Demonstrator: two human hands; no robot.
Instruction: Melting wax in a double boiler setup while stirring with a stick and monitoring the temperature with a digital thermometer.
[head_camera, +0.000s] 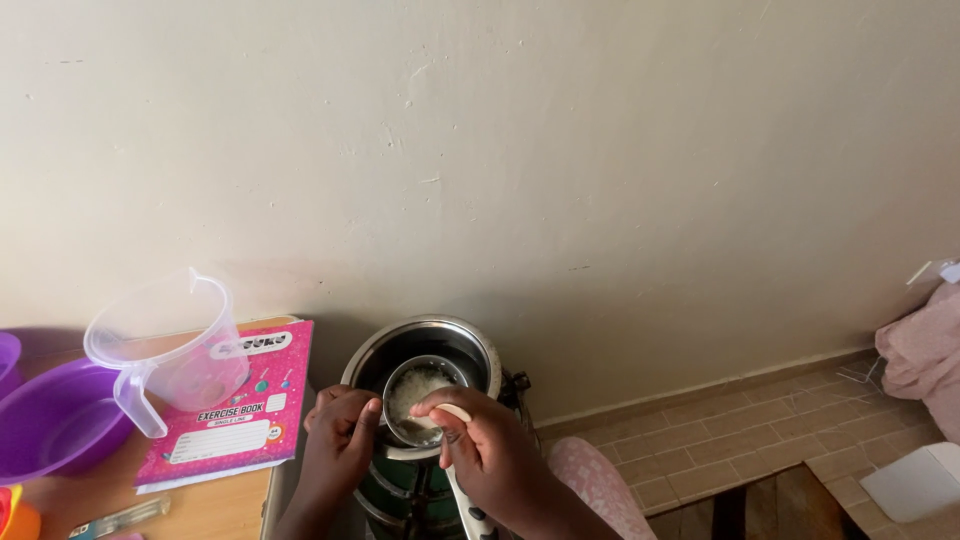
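A steel pot (470, 345) sits on a small dark burner near the wall. Over its opening my left hand (338, 442) grips the rim of a small metal cup (393, 385) that holds white rice grains. My right hand (490, 450) holds a pale spoon (452, 412), its bowl at the cup's near edge and its handle running down under my palm. The inside of the pot is dark and its contents are hidden.
A wooden table edge (215, 505) stands to the left with a pink exercise book (240, 420), a clear plastic jug (170, 345) and a purple basin (55, 420). Tiled floor (740, 435) lies to the right, with pink cloth (925, 360) and a white box (915, 482).
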